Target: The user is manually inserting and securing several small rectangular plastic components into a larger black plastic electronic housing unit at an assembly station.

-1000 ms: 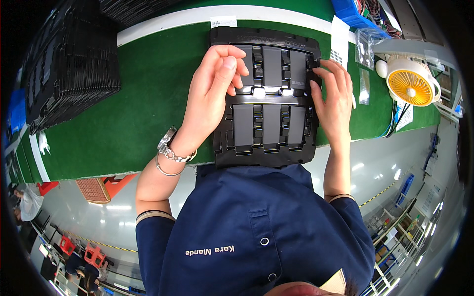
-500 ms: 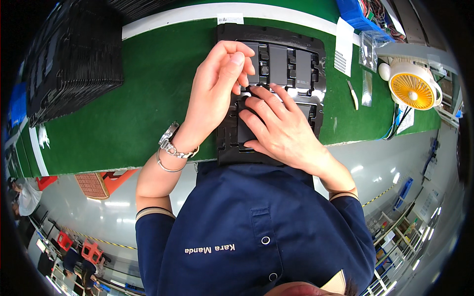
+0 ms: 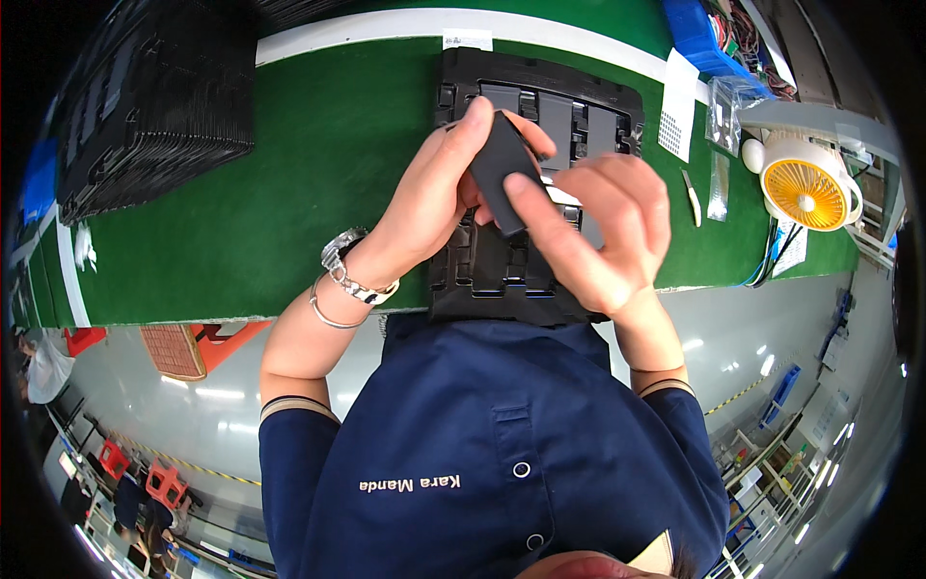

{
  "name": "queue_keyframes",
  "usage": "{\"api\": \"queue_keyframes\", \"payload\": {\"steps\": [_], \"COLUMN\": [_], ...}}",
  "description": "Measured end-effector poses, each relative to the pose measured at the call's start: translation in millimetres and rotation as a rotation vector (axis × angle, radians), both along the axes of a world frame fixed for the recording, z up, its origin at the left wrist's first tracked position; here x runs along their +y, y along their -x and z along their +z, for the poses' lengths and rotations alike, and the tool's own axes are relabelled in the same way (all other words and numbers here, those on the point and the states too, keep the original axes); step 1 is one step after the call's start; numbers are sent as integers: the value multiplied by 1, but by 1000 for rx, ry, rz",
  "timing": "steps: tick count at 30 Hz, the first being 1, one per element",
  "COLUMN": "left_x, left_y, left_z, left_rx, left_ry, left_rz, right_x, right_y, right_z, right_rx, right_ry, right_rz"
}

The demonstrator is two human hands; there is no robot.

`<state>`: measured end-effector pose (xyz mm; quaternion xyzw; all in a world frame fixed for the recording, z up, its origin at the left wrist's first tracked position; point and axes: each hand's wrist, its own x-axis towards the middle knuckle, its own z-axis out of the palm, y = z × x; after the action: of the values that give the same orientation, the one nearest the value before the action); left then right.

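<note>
Green bench [image 3: 338,193] supports a black tray [image 3: 540,69]. Above the tray, the left hand's [image 3: 434,183] grip clasps a dark slab [image 3: 500,169] aslant, apparently steadying it for the right hand [image 3: 629,253], whose finger overlaps it; whether that second grip pinches cannot be told.

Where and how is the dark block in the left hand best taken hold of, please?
Probably by the near end of the block, coming from the right, pinched across its width: it is long and narrow, and this end juts out past the left hand, which crowds the far end.
</note>
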<state>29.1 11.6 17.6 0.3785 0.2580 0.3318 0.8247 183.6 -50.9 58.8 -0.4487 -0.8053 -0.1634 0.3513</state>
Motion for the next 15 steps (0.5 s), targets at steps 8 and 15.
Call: {"api": "queue_keyframes", "payload": {"steps": [8,15], "left_x": [7,7], "left_y": [8,9], "left_z": [1,-4], "left_rx": [131,201], "left_ry": [-161,-320], "left_rz": [146,111], "right_x": [1,5], "right_y": [-5,0], "right_z": [1,-6], "right_rx": [451,893], "right_ry": [514,977], "right_rz": [14,24]}}
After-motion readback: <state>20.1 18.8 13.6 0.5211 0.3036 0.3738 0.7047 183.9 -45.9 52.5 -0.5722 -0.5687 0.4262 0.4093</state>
